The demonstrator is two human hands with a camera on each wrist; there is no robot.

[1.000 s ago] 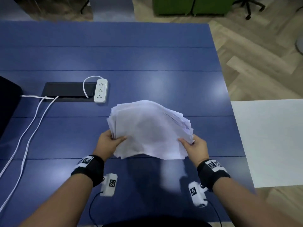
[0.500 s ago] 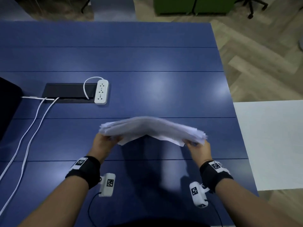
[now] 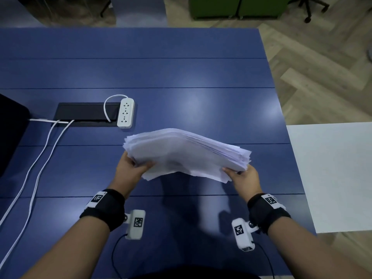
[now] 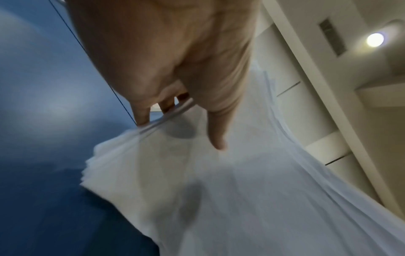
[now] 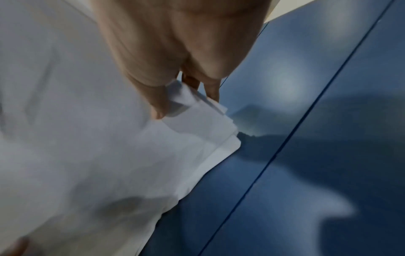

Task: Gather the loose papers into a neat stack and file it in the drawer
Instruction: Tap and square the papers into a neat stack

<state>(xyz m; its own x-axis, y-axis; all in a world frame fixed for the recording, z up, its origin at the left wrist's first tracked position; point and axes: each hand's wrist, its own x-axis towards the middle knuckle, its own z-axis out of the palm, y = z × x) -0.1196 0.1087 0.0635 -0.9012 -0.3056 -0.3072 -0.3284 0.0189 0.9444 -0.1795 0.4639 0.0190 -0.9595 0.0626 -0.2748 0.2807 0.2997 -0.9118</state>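
A thick, uneven stack of white papers (image 3: 185, 153) is held above the blue table (image 3: 161, 73), arched upward in the middle with its edges fanned. My left hand (image 3: 133, 168) grips its near left corner, thumb on top and fingers underneath. My right hand (image 3: 239, 174) pinches the near right corner the same way. The left wrist view shows the left hand (image 4: 175, 112) with its thumb lying on the papers (image 4: 219, 190). In the right wrist view the right hand (image 5: 181, 97) clamps the offset sheet corners of the papers (image 5: 109, 138). No drawer is in view.
A white power strip (image 3: 125, 113) lies beside a black cable hatch (image 3: 86, 114) at the left, with white cables (image 3: 38, 170) running toward me. A dark object (image 3: 10, 129) sits at the left edge. A white surface (image 3: 332, 174) adjoins the table's right side.
The stack, held nearly upright facing me a second ago, was tipped flat and now is raised slightly with its top tilted toward me. Both hands kept their grip.
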